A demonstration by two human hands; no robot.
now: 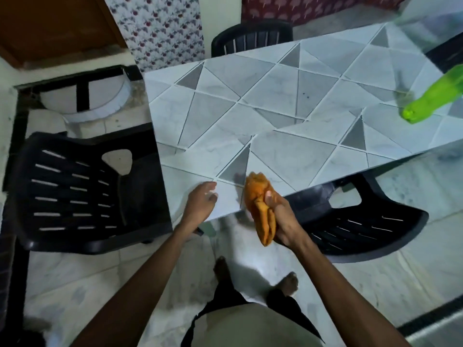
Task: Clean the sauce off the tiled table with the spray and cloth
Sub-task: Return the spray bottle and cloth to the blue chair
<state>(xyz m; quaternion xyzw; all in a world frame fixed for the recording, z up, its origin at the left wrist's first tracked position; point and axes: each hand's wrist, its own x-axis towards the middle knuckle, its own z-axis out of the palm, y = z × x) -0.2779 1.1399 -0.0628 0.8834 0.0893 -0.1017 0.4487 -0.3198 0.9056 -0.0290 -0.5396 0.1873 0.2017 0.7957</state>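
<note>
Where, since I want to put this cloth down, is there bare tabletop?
The tiled table is bare from the left hand at the near corner out to the green spray bottle on the right, bar small dark specks mid-table. Crowded: the near corner, where the right hand grips the orange cloth.

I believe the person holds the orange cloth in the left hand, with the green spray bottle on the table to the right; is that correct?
Not quite: the head view shows the orange cloth in the right hand; the left hand rests open on the tiled table. The green spray bottle is as stated.
</note>
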